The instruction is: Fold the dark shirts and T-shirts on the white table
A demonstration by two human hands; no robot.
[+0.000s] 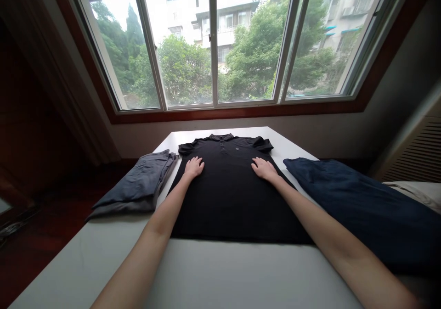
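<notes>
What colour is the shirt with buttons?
The collared cloth shirt is black, clearest in the head view.

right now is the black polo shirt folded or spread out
Spread out: the black polo shirt lies flat, front up, a sleeve out at each side.

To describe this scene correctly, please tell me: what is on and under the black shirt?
The left hand and right hand rest on the black shirt. Under it is the white table; the part beneath is covered, so anything else there cannot be seen.
</notes>
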